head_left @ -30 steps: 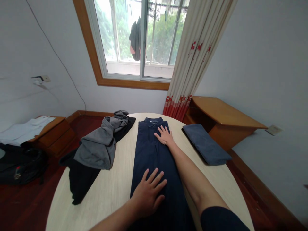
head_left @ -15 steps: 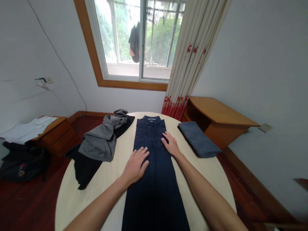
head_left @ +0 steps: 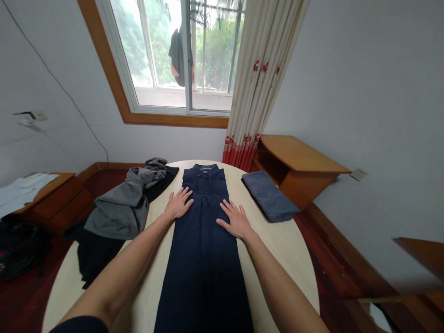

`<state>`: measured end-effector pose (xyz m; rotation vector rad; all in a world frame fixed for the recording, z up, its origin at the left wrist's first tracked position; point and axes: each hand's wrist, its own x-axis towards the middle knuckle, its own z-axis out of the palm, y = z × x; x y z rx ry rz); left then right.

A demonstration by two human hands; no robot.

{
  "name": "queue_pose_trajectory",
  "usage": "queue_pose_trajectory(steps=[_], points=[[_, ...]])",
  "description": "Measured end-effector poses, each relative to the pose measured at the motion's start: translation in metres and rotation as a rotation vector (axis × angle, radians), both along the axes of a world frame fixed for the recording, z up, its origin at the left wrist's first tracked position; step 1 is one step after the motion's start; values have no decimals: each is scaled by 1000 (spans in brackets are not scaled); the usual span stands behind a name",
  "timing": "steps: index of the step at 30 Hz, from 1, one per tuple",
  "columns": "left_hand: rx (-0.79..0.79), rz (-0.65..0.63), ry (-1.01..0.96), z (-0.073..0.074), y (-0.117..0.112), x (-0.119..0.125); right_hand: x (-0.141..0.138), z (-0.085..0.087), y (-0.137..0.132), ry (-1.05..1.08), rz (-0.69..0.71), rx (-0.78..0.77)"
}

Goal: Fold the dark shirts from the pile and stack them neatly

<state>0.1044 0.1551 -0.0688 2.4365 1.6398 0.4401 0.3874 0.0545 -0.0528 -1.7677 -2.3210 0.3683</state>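
A dark navy collared shirt point(head_left: 203, 249), folded into a long narrow strip, lies down the middle of a round light-wood table point(head_left: 284, 245), collar at the far end. My left hand point(head_left: 177, 204) rests flat on the shirt's left edge, fingers spread and open. On the shirt's right edge, a little nearer to me, my right hand point(head_left: 236, 220) also lies flat with its fingers apart. Neither hand grips the cloth.
A heap of grey clothing point(head_left: 126, 203) over black clothing point(head_left: 93, 252) lies at the table's left. A folded blue-grey garment point(head_left: 269, 196) sits at the right. Low wooden furniture point(head_left: 298, 166) stands beyond, a cabinet with white cloth point(head_left: 24, 194) at left, and a window with a curtain point(head_left: 256, 78).
My left hand slid up the shirt from near me to its upper left edge. My right hand drew back from the collar to the right edge. The view shifted.
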Motion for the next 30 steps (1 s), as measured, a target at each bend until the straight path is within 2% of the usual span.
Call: queue_pose_trajectory(steps=[4, 8, 11, 15, 19, 22, 25, 30], points=[[-13, -2, -77, 6, -4, -5, 7, -7, 5, 127, -14, 69], [47, -113, -159, 10, -26, -18, 19, -16, 2, 293, -68, 176], [56, -213, -126, 10, -63, -30, 28, -22, -10, 335, -28, 212], [12, -300, -85, 12, -128, -47, 32, -21, -38, 310, 65, 187], [-35, -388, -80, 19, -187, -68, 34, -12, -73, 297, 134, 132], [-85, -461, -83, 27, -216, -80, 35, -1, -101, 295, 195, 55], [-118, -523, -82, 32, -228, -82, 33, 10, -123, 289, 272, -22], [-51, -508, -146, 31, -226, -73, 25, 18, -145, 297, 334, -33]])
